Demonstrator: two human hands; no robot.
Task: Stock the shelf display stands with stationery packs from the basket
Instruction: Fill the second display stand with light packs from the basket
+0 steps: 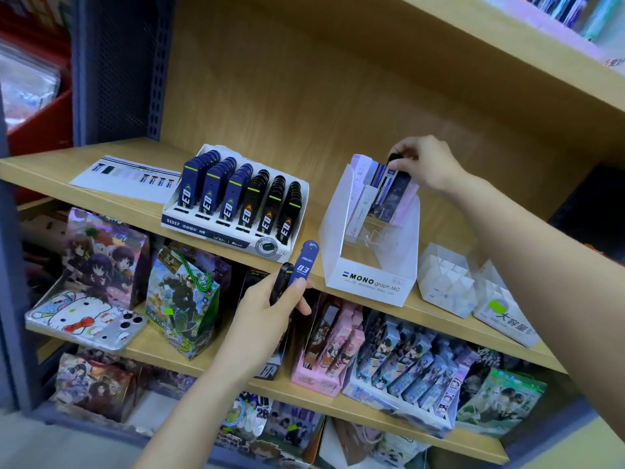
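My right hand (424, 160) pinches a dark lead pack (397, 179) at the top back of the white MONO display stand (368, 282) on the upper wooden shelf. Several packs stand in the stand's rear rows, and its front part holds clear dividers only. My left hand (270, 309) grips a blue "03" lead pack (304, 265) and a black pack (282, 279) just below the shelf's front edge. To the left sits a white display stand (209, 228) filled with rows of blue and black lead packs. No basket is in view.
A printed card (128, 179) lies flat at the shelf's left. Two white folded stands (446, 282) sit right of the MONO stand. Lower shelves carry a phone case (84, 319), gift bags and anime card boxes. A grey metal upright (118, 62) stands at left.
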